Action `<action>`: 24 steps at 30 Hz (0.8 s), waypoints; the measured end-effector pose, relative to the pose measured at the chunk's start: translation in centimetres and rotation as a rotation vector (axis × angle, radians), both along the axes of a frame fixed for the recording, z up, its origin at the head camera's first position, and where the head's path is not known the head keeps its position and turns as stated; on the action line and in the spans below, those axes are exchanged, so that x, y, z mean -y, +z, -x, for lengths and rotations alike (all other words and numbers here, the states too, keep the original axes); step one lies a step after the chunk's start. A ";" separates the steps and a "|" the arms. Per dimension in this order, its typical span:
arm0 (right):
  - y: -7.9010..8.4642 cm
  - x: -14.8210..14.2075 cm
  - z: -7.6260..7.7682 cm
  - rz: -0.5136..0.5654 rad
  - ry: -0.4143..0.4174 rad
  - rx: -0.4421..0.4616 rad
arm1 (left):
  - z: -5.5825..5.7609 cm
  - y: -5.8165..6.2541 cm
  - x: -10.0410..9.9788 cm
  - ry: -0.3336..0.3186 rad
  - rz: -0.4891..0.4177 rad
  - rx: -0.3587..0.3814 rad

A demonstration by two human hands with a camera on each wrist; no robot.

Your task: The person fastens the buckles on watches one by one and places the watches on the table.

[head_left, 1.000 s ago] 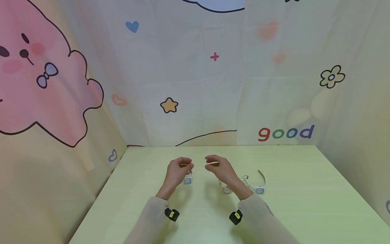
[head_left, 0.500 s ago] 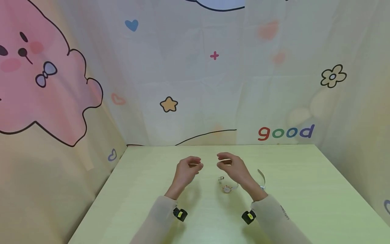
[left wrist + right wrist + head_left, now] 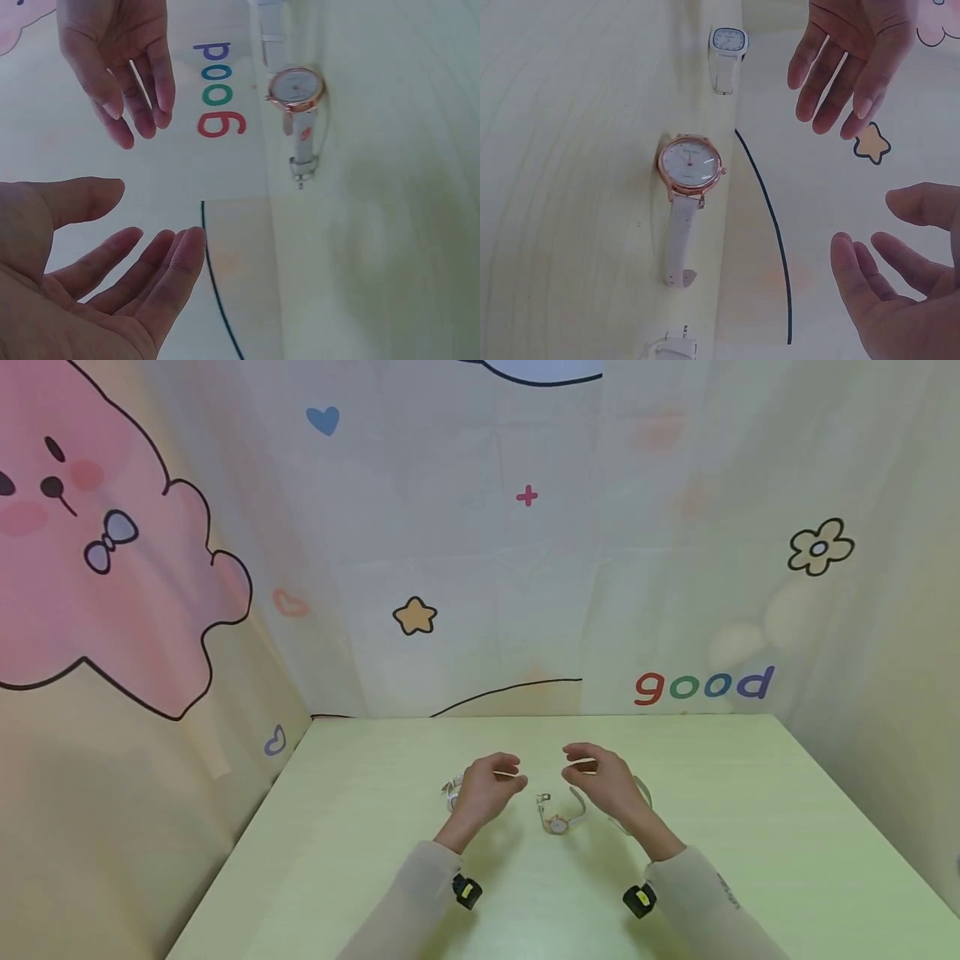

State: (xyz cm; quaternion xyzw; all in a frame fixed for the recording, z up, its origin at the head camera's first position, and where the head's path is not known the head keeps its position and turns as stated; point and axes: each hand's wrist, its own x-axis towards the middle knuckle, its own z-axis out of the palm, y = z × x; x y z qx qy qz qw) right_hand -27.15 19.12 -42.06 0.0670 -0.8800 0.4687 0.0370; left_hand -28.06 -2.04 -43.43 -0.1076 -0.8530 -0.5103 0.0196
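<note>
My left hand (image 3: 486, 792) hovers over the table with relaxed, parted fingers and nothing in them. Opposite it, my right hand (image 3: 606, 781) is likewise held in the air with loose, empty fingers. Between and below them lies a round rose-gold wristwatch (image 3: 557, 825) with a pale strap, its dial clear in the right wrist view. A white wristwatch with a squarish face (image 3: 729, 41) is partly hidden behind the left hand in the head view. Behind my right hand and forearm, another watch shows only its pale strap (image 3: 642, 791). Neither hand touches a watch.
The pale yellow-green table (image 3: 360, 860) reaches back to a printed curtain (image 3: 465, 543) with cartoon shapes and the word "good". More curtain hangs along the left and right sides. A small black device (image 3: 467, 891) is strapped to each wrist.
Both hands have drifted to the right above the table, keeping the same loose shape. They now cover parts of the left and right watches, while the middle watch has come into full view.
</note>
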 end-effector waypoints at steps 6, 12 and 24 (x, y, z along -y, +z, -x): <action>-0.9 -0.9 0.1 -0.058 -0.028 0.031 | 0.6 -1.6 -0.7 -0.024 0.026 0.031; -1.6 -1.5 0.1 -0.123 -0.057 0.058 | 1.1 -2.7 -1.2 -0.030 0.048 0.054; -3.0 -1.5 0.3 -0.156 -0.049 0.074 | 1.6 -3.9 -2.2 -0.013 0.106 0.084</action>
